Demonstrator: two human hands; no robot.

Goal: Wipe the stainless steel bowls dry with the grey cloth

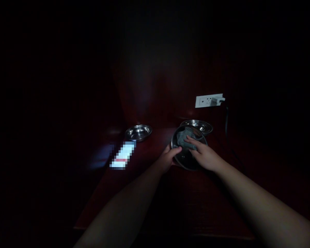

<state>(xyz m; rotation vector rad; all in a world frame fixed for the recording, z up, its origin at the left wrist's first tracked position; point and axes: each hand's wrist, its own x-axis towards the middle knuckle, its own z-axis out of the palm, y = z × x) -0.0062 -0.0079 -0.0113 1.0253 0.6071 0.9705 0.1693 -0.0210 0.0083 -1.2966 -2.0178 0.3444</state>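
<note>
A round, see-through glass lid (188, 161) with a thin metal rim is held up, tilted, over the dark red table. My left hand (168, 159) grips its left edge, with the thumb on the upper face and the other fingers behind, partly hidden. A grey cloth (183, 138) lies bunched against the glass. My right hand (205, 154) holds this cloth and presses it on the lid. Just behind the lid sits a shallow steel bowl (205, 128), partly covered by it. Another shallow steel bowl (138, 132) stands farther left.
A bright, pixelated rectangle (123, 155) lies on the table (144, 165) in front of the left bowl. On the back wall is a white socket plate (203, 101) with a plug, and a dark cable (226, 120) hangs from it. The surroundings are very dark.
</note>
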